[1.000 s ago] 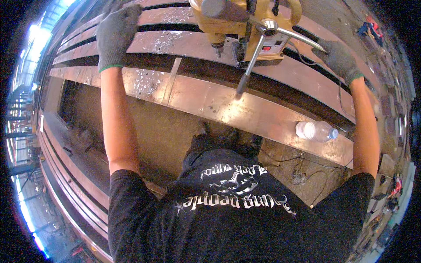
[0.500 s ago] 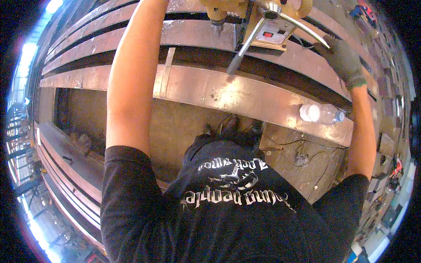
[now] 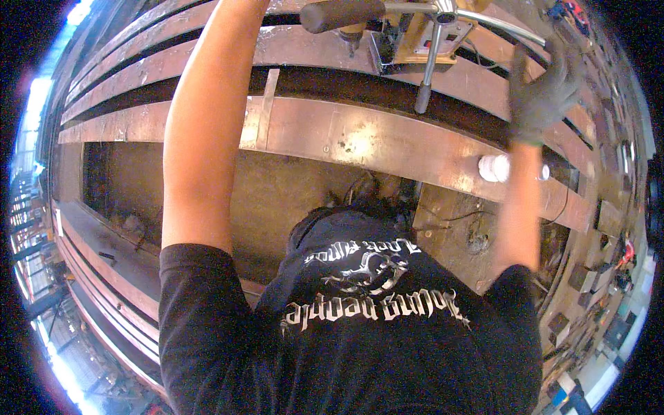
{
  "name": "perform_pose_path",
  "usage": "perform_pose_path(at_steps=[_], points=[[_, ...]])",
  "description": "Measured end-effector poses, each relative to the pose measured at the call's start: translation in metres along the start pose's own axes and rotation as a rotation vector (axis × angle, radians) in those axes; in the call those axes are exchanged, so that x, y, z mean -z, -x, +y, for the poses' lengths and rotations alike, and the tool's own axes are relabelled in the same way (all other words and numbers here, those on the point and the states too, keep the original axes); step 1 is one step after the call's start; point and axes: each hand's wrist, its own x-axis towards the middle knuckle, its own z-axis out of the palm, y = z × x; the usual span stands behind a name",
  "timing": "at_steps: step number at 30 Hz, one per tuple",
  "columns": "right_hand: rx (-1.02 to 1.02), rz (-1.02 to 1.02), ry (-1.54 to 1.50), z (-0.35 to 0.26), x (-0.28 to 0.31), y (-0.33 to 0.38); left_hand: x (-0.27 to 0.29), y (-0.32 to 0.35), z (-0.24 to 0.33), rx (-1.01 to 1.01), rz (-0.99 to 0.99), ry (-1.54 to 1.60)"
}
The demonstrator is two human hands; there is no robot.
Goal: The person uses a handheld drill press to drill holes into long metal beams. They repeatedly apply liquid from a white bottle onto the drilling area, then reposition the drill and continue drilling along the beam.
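At the top of the view stands a drill press (image 3: 425, 52) with a yellowish body, its spoked feed handle (image 3: 434, 55) in front. One spoke with a thick dark grip (image 3: 342, 15) points left, another hangs down toward me, and a third reaches right. My right hand (image 3: 543, 93), in a dark grey glove and blurred by motion, has its fingers apart close to the right spoke. Nothing shows in its palm. Left of the body, the drill's chuck and bit (image 3: 351, 43) hang over a steel beam. My left forearm (image 3: 207, 131) runs up past the top edge, which cuts off the left hand.
Several long brownish steel beams (image 3: 366, 142) lie across the view. A clear plastic bottle (image 3: 494, 167) rests on the nearest one, partly behind my right forearm. A narrow metal strip (image 3: 268, 111) crosses the beams at left. Scattered blocks (image 3: 581, 277) lie on the right.
The feed handle has turned, bringing its thick dark grip into view at upper left. My right forearm has swung left over the bottle, and the fingers have spread.
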Motion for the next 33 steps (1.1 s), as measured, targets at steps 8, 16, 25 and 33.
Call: perform_pose_path(at_steps=[8, 16, 25, 33], points=[[-0.952, -0.989, -1.016, -0.091, -0.094, 0.175, -0.003, 0.001, 0.017, 0.100, 0.084, -0.184], [-0.515, -0.915, -0.509, -0.025, -0.085, 0.153, -0.001, -0.004, 0.007, 0.075, -0.010, -0.098], [-0.219, -1.008, -0.164, 0.058, -0.071, 0.097, 0.001, 0.003, -0.006, 0.040, -0.047, 0.001], [-0.087, -1.068, -0.084, 0.076, -0.052, 0.051, -0.002, 0.011, -0.008, 0.092, -0.017, 0.052]])
